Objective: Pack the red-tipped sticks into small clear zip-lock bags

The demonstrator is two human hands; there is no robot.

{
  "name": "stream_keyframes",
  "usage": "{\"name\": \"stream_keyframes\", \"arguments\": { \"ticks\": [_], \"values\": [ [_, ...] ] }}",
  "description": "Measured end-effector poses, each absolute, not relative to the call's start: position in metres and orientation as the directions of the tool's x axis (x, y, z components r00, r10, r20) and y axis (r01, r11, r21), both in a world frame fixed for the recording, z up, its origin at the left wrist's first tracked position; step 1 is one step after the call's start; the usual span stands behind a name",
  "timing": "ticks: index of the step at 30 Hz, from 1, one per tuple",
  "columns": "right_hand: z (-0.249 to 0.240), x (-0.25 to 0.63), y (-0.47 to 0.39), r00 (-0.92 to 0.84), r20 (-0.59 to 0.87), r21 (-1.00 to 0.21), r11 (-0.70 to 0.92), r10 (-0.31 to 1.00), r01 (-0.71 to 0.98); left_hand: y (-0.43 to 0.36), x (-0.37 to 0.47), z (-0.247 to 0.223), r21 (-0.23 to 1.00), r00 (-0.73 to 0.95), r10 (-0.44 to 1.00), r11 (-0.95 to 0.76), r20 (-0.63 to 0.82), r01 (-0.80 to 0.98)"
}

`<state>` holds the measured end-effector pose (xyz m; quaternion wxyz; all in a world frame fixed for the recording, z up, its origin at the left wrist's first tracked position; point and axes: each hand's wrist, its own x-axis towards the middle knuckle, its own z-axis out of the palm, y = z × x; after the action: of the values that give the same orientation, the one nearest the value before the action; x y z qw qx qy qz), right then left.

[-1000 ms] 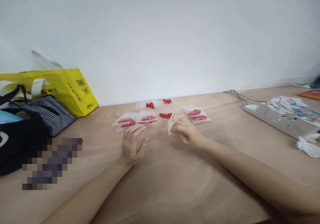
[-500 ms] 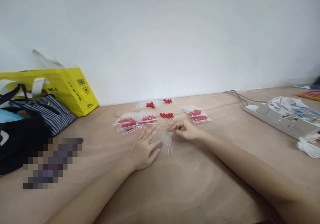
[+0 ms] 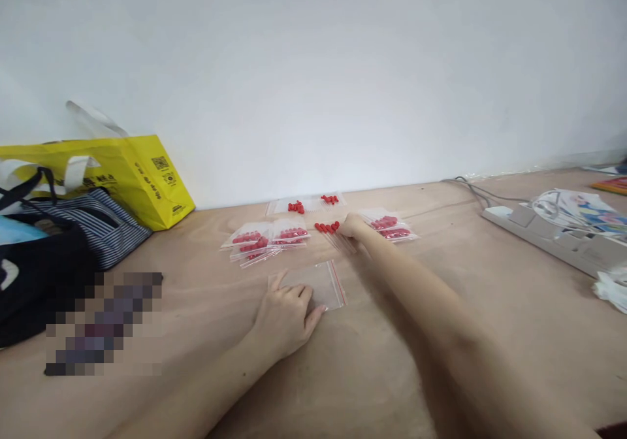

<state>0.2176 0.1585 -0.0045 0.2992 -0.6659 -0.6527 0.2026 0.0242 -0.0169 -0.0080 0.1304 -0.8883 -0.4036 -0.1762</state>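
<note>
My left hand [image 3: 289,311] lies on a clear zip bag [image 3: 321,285] with a red line near its right edge. Its index finger is stretched out, the thumb is apart, and the other fingers bend over the bag. Farther up the table, my right hand [image 3: 353,226] has its fingers closed at the right end of a row of red-tipped sticks [image 3: 326,228]. The hand partly hides that end, so the exact grip is hard to see. Filled zip bags with red tips showing lie on the left [image 3: 255,242] and on the right [image 3: 389,225].
By the wall lie more red-tipped sticks [image 3: 296,208] on clear plastic. A yellow bag [image 3: 161,184] and a striped bag [image 3: 102,220] stand left, beside a blurred dark object [image 3: 105,325]. A power strip [image 3: 539,238] with cables lies right.
My right hand has moved up from the zip bag's edge to the red-tipped sticks. The left hand has slid slightly toward me and bent its fingers, leaving more of the bag showing.
</note>
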Motion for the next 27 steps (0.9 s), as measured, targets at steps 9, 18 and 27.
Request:
{"name": "stream_keyframes", "arguments": {
  "ticks": [9, 18, 27],
  "values": [
    [0.004, 0.252, 0.103, 0.11, 0.155, -0.888, 0.09, 0.982, 0.45, -0.002, 0.011, -0.01, 0.153, 0.609, 0.756, -0.649, 0.239, 0.745],
    [-0.032, 0.248, 0.042, 0.135, 0.157, -0.979, 0.173, 0.978, -0.112, -0.001, 0.018, 0.003, 0.25, 0.618, 0.785, -0.607, 0.043, 0.754],
    [-0.027, 0.241, 0.036, 0.099, 0.097, -0.98, 0.113, 0.99, -0.165, 0.001, 0.015, -0.001, 0.232, 0.622, 0.781, -0.615, 0.05, 0.754]
  ]
}}
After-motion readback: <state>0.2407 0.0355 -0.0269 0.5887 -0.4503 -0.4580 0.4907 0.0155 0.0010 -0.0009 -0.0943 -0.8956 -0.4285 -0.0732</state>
